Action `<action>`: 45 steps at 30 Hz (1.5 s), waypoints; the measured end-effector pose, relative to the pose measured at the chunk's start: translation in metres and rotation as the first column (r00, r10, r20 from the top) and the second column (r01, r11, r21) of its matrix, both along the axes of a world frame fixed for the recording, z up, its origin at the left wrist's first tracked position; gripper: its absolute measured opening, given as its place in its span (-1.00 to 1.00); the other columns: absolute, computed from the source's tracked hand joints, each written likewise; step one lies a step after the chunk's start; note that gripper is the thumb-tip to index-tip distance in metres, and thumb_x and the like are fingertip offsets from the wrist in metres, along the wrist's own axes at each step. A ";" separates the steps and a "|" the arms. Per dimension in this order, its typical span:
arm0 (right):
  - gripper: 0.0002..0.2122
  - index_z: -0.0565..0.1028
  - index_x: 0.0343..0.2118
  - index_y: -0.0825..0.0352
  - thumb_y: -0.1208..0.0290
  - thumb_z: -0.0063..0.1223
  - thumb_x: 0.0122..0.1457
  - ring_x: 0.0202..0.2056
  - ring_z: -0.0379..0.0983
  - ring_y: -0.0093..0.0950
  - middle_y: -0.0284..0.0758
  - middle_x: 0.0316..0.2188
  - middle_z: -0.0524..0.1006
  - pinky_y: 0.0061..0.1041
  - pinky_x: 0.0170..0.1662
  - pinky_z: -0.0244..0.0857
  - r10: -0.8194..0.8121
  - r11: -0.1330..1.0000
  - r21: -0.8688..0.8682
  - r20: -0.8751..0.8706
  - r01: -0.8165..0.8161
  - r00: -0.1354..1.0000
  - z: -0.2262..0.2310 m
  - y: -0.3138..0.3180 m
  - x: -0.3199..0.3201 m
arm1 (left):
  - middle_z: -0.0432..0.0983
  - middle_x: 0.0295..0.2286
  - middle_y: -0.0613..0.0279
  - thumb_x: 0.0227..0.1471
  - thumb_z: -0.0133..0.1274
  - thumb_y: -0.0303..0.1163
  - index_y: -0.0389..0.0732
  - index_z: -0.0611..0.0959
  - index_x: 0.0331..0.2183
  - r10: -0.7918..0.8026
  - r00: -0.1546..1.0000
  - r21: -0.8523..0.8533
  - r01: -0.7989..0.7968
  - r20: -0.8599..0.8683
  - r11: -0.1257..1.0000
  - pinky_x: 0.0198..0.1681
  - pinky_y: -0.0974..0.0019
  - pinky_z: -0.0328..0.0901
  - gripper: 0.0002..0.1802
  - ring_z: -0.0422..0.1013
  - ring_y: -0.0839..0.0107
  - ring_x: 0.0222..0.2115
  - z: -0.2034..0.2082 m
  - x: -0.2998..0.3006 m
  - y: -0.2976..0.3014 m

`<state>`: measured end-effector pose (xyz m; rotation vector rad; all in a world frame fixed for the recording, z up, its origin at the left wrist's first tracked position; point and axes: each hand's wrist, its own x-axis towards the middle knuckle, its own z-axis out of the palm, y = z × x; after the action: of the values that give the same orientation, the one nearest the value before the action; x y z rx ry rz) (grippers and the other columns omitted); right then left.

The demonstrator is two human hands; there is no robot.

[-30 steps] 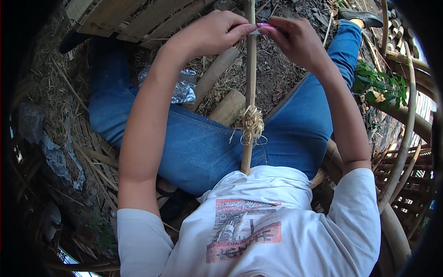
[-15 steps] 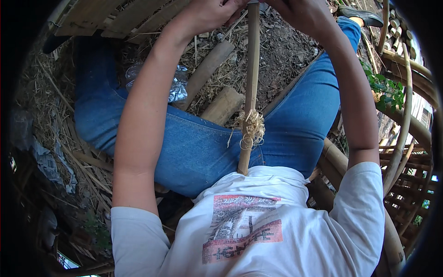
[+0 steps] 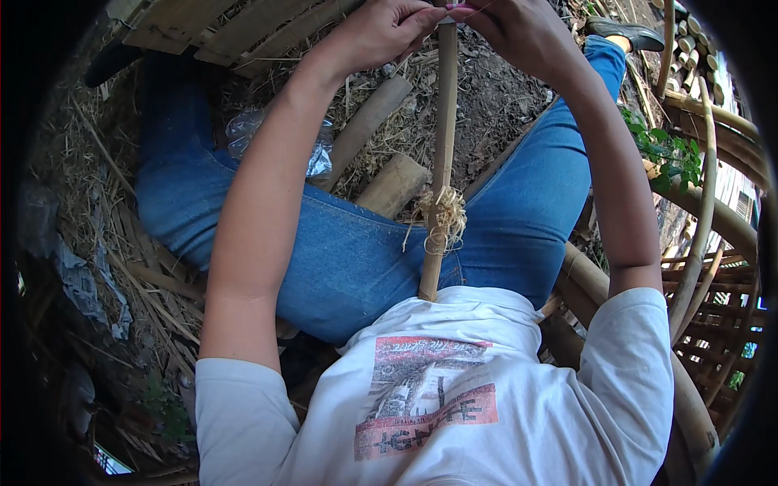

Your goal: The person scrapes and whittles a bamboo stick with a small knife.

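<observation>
At the top edge, my left hand (image 3: 387,31) is closed in a pinch beside the far end of a long bamboo stick (image 3: 443,121). My right hand (image 3: 519,31) pinches from the other side, with a thin pink strand (image 3: 459,10) at its fingertips. Whatever the left fingertips hold is too small to make out. A small white band or scrap (image 3: 446,20) shows on the stick between the hands. The stick's near end rests against my waist, and a tangle of pale curled shavings (image 3: 446,217) clings to it above my lap.
Cut bamboo pieces (image 3: 393,186) lie on the straw-strewn ground between my jeans-clad legs. Clear plastic wrapping (image 3: 320,155) is by my left thigh. Slatted bamboo (image 3: 194,28) stands far left. Bent poles (image 3: 707,219), a green plant (image 3: 677,158) and stacked bamboo (image 3: 695,53) are at right.
The view has shifted slightly, so both hands now show lower in the picture. The pink strand and white scrap have come into clearer sight; the stick stays against my waist.
</observation>
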<state>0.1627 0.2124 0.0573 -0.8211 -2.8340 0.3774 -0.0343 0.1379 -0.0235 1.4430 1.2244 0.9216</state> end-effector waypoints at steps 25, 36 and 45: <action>-0.75 0.63 -0.15 0.34 0.26 0.06 0.35 -0.68 0.35 -0.29 -0.15 -0.66 0.46 -0.30 -0.53 0.22 0.005 1.000 -0.007 -0.098 -0.006 0.995 -0.045 -0.021 0.033 | 0.37 -0.67 0.39 0.35 -0.04 -0.17 -0.18 0.76 -0.24 -0.168 0.978 -0.074 0.159 -0.126 0.984 -0.52 0.32 0.21 -0.64 0.28 0.57 -0.62 0.017 0.005 -0.019; -0.79 0.61 -0.33 0.30 0.24 0.14 0.27 -0.56 0.48 -0.10 -0.13 -0.62 0.51 -0.19 -0.47 0.33 -0.177 0.940 -0.316 -0.133 0.128 0.975 -0.042 -0.115 0.052 | 0.51 -0.63 0.08 0.21 0.11 -0.18 -0.17 0.77 -0.23 -0.166 0.940 -0.083 0.147 -0.298 0.986 -0.45 0.19 0.30 -0.70 0.42 0.30 -0.62 0.027 0.022 -0.091; -0.77 0.64 -0.29 0.29 0.21 0.16 0.27 -0.63 0.42 -0.17 -0.15 -0.67 0.46 -0.26 -0.50 0.29 -0.173 0.911 -0.403 -0.181 0.088 0.968 -0.041 -0.104 0.046 | 0.37 -0.68 0.15 0.29 0.02 -0.23 -0.33 0.65 -0.32 -0.075 0.946 0.082 0.106 -0.317 0.991 -0.51 0.24 0.19 -0.67 0.26 0.43 -0.66 0.033 0.020 -0.096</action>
<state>0.2090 0.1087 0.0160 -0.9674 -2.5182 0.9747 -0.0143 0.0416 0.0091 1.7598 1.3439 0.7155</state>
